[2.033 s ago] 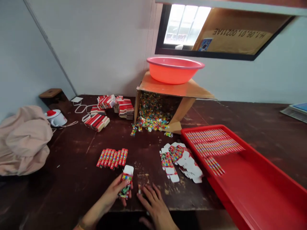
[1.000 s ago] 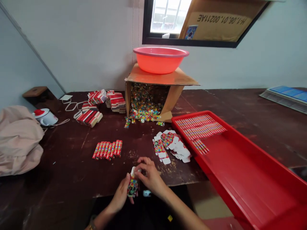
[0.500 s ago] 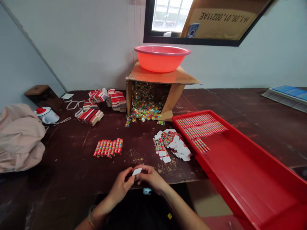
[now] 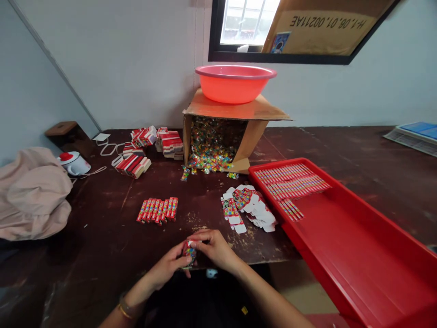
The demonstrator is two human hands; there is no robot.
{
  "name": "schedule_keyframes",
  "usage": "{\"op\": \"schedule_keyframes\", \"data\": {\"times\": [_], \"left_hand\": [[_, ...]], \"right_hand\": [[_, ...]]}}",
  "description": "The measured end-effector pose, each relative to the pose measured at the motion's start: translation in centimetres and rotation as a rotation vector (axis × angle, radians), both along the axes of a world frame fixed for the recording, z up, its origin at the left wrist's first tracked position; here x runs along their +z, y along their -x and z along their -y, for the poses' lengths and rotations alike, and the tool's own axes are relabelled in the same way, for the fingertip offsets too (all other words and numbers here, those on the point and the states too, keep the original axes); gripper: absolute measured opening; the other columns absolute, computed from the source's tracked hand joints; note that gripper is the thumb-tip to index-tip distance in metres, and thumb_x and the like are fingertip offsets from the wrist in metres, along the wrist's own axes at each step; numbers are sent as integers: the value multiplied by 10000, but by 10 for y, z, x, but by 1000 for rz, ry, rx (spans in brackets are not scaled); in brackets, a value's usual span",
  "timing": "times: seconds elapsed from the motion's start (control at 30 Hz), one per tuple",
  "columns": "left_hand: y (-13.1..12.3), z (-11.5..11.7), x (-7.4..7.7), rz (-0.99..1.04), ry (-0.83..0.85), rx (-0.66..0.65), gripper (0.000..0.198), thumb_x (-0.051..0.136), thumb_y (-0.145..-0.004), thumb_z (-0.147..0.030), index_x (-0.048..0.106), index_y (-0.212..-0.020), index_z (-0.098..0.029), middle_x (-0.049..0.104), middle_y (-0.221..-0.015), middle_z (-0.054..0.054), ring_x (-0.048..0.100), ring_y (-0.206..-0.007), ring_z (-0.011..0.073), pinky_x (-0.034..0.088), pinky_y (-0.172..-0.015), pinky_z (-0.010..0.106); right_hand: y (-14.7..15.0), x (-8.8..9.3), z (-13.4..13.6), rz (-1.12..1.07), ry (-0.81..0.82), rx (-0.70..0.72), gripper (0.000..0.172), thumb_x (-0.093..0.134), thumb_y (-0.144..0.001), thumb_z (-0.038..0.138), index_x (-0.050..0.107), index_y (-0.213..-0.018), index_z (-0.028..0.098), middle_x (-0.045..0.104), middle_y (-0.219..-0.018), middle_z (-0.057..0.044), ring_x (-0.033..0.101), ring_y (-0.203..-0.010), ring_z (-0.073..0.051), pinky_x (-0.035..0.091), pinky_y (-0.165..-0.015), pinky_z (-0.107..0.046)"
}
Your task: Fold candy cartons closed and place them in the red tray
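Note:
A small red printed carton (image 4: 190, 252) is between my two hands at the table's front edge, its colourful face showing. My left hand (image 4: 165, 268) is closed round its lower part. The fingers of my right hand (image 4: 218, 250) pinch at its top end, where a bit of white flap shows. A row of similar red cartons (image 4: 157, 210) lies ahead and to the left. To the right is a loose pile of flat, unfolded cartons (image 4: 247, 207), some with white flaps up.
A long red tray (image 4: 341, 228) at the right bears rows of filled-looking cartons (image 4: 293, 182). Behind, a cardboard box (image 4: 254, 139) on its side spills small candy packets (image 4: 211, 159), with a pink basin (image 4: 235, 86) on top. Bundled cartons (image 4: 133, 166), a mug (image 4: 75, 164) and cloth (image 4: 30, 196) stand left.
The carton has turned in my hands: before, mostly a white flap showed, and now its printed red face does. My right hand has shifted over its top. The view has swung slightly left.

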State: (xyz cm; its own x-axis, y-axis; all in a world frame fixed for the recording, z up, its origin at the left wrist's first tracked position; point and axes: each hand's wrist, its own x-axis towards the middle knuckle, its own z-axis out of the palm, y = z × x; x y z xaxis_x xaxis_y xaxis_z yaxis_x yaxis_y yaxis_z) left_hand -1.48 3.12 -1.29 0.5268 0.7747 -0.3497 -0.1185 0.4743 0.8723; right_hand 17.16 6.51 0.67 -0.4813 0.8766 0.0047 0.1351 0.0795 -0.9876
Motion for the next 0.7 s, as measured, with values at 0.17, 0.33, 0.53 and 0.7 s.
{"op": "schedule_keyframes", "data": {"times": [0.17, 0.33, 0.53, 0.7], "left_hand": [[10, 0, -7, -64, -34, -46, 506, 619, -797, -462, 575, -1207, -168, 566, -884, 58, 520, -790, 164, 485, -590, 254], [3, -1, -12, -132, 38, 76, 543, 594, -807, -467, 519, -1259, -175, 592, -986, 85, 561, -838, 193, 501, -629, 286], [-13, -8, -35, -421, -309, 340, 606, 592, -790, -386, 439, -1339, -179, 436, -1374, 139, 439, -1236, 256, 333, -1077, 409], [0, -12, -52, -482, -254, 452, 743, 565, -783, -405, 280, -1436, -193, 372, -1402, 167, 556, -1064, 230, 494, -883, 370]], "right_hand": [[7, -19, 7, -73, 49, -85, 290, 604, -866, 452, 753, -946, 216, 706, -912, -62, 651, -857, -197, 506, -782, -312], [16, -32, 30, 77, -141, -157, 341, 520, -925, 394, 609, -1237, 288, 536, -1288, -82, 477, -1222, -220, 369, -1042, -389], [33, -53, -16, 117, -74, -315, 356, 504, -914, 398, 619, -1217, 253, 643, -1151, -64, 583, -1088, -204, 432, -993, -370], [55, -52, -84, 100, -79, -369, 342, 490, -901, 376, 665, -1136, 201, 667, -1137, -67, 602, -1071, -227, 436, -989, -395]]}}
